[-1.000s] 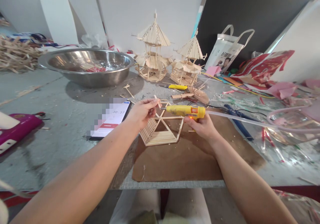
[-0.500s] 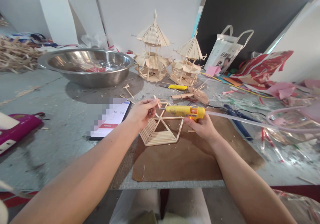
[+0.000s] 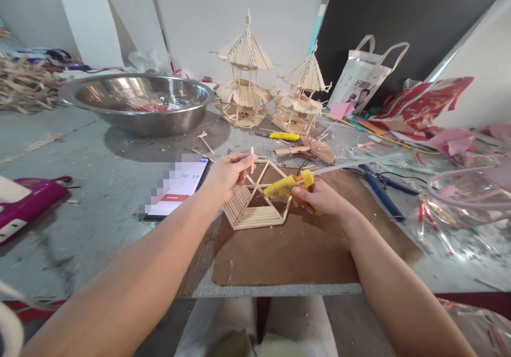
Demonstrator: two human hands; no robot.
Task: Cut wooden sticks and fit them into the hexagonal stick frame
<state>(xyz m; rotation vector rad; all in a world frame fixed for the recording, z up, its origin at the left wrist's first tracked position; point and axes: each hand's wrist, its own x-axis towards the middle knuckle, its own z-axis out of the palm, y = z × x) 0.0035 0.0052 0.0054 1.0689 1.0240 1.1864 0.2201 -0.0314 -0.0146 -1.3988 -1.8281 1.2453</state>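
Between thumb and fingers, my left hand pinches a short wooden stick, held upright above the left rear of a hexagonal stick frame. Rows of sticks fill the frame's left and front sections; spokes cross at its middle. My right hand is wrapped round a yellow glue gun, whose nozzle points left and down over the frame. A clear glue stick juts from the gun's back. Under the frame lies a brown mat.
Two stick pagodas stand at the back beside a steel basin. A phone lies left of the frame. A yellow utility knife and blue-handled pliers lie nearby. A purple power strip sits far left.
The glue gun has tilted, its nozzle now lower and its back further left. The stick in my left hand has turned from slanted to upright and sits apart from the nozzle.
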